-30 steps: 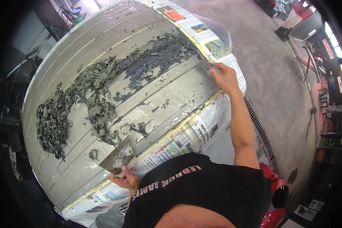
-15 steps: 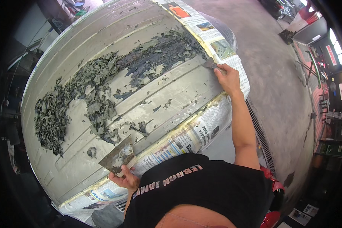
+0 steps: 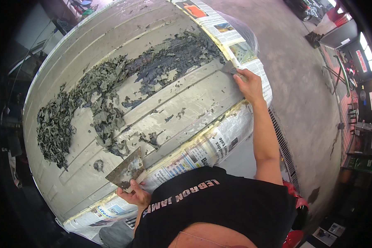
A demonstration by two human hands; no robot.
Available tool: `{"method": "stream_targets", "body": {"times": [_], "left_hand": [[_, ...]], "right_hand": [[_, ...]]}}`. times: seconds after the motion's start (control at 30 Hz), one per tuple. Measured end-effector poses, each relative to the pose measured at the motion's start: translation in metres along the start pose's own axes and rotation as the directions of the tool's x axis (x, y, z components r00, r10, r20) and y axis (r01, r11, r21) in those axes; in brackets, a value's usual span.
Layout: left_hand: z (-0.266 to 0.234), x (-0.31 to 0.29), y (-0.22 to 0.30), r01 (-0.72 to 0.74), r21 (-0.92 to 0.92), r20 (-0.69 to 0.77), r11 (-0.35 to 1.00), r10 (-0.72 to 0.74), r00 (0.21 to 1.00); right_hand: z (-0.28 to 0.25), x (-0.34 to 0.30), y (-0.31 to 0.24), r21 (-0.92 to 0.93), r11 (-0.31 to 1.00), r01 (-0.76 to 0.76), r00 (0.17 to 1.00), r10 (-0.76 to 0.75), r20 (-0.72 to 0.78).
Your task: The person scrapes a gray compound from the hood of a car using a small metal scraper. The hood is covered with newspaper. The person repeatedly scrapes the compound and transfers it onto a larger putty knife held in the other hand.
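A: What lies at the left of the frame?
B: A heap of dark flakes on the ribbed panel, trailing toward the upper middle; they look thin, curled and light, likely to tear if pinched; the panel seems stiff and far too heavy to lift, its ribs running lower left to upper right.
A: And in the lower middle?
B: The left grip, clasped on the wide scraper, thumb on top; the blade looks stiff and fairly light, and the smeared face may be slick; I'd hold it by its narrow back edge, as here.
A: Which way does it point?
B: Its broad edge faces the upper left; the long axis follows that edge, lower left to upper right.
A: Farther right?
B: Newspaper along the panel's border, soft and easily torn; then, right of centre toward the top, the small scraper, blade toward the upper left, its axis slanting back to the lower right; the right grip is closed around its handle, the best hold; whether the blade touches the panel, I cannot tell.
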State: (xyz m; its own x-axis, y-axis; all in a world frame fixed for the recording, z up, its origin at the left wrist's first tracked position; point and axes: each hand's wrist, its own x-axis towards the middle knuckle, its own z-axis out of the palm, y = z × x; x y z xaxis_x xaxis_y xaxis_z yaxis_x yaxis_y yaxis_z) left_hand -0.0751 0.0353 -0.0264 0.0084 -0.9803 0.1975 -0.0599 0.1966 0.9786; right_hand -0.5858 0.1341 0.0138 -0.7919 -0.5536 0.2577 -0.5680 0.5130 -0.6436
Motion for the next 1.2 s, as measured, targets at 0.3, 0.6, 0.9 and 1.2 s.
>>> {"method": "stream_targets", "body": {"times": [0.3,0.6,0.9,1.2], "left_hand": [[-0.003,-0.001,0.000,-0.004,0.017,0.005,1.000,0.004,1.000],[-0.005,0.001,-0.005,-0.060,0.061,0.018,0.996,0.059,0.998],[-0.005,0.002,-0.004,-0.048,0.060,-0.007,0.997,0.048,0.999],[-0.004,0.001,-0.004,-0.115,0.059,0.004,0.992,0.115,0.993]], "right_hand": [[-0.003,0.010,0.006,-0.054,0.999,0.008,1.000,-0.006,0.031],[-0.013,0.021,0.018,-0.051,0.999,0.013,0.990,-0.006,0.140],[-0.007,0.010,0.002,0.135,0.991,-0.008,0.999,0.003,0.031],[-0.006,0.009,0.013,0.030,1.000,-0.004,1.000,0.004,0.019]]}}
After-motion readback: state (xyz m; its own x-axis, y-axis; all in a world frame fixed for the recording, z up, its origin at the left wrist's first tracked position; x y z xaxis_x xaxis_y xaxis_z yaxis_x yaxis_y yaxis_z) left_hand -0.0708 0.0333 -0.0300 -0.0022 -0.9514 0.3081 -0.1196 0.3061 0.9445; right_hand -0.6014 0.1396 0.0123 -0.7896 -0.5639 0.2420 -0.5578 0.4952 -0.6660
